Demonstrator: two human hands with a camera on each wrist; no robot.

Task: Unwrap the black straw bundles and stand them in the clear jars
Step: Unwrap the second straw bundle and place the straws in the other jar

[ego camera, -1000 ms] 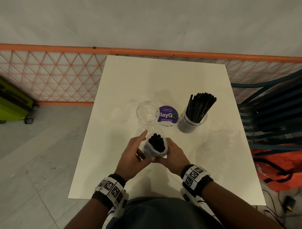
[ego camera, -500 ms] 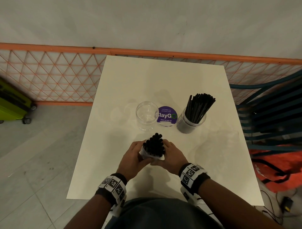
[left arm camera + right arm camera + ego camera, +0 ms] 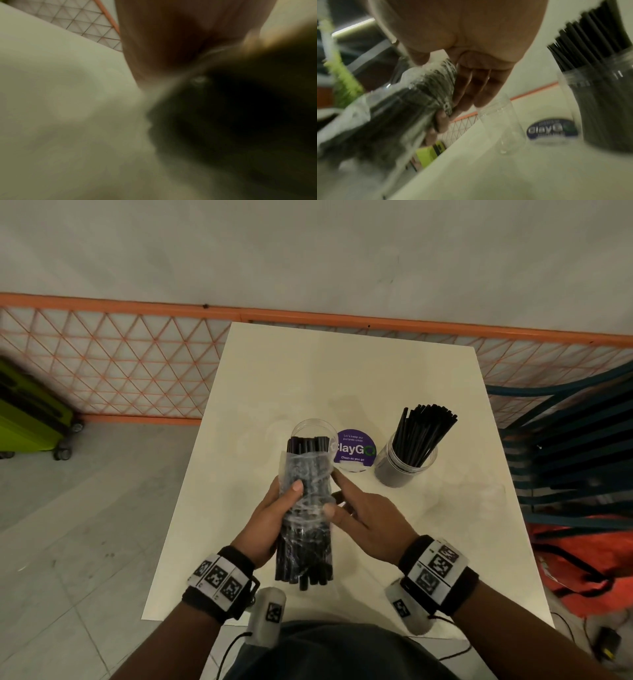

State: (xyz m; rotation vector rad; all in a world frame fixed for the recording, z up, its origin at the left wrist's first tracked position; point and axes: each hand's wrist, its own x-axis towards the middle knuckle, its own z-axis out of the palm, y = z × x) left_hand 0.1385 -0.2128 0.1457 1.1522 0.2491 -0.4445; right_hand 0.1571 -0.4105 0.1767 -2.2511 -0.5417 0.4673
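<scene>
While a white tabletop (image 3: 342,378) carries everything, its far edge meets an orange lattice fence (image 3: 113,361), and a lime-green suitcase (image 3: 30,419) stands on the floor beyond the left edge. Dark teal chairs (image 3: 575,440) crowd the right edge.

Near the middle of the tabletop, toward the right edge, a clear jar (image 3: 404,463) stands upright, packed with loose black straws (image 3: 423,436) that fan out and lean toward the far right corner. A round purple sticker (image 3: 354,450) lies flat between it and a second clear jar (image 3: 310,429), which is partly hidden behind the held bundle; the right wrist view shows that jar (image 3: 502,121) upright with nothing visible through its wall.

Held above the near half of the tabletop, the straw bundle (image 3: 305,508) runs lengthwise from the near edge toward the second jar. Crinkled clear plastic wrap (image 3: 305,477) with white glints sheathes its far and middle part, black straw ends poking out past the wrap's far rim, while the near ends are bare and uneven.

Left hand (image 3: 270,518) grips the bundle from the left, thumb pressed across the wrap and fingers curled underneath. Right hand (image 3: 363,518) meets it from the right: thumb tip against the wrap, fingers (image 3: 476,86) pressed together and laid along the bundle's far side. From the left wrist, only blur shows.
</scene>
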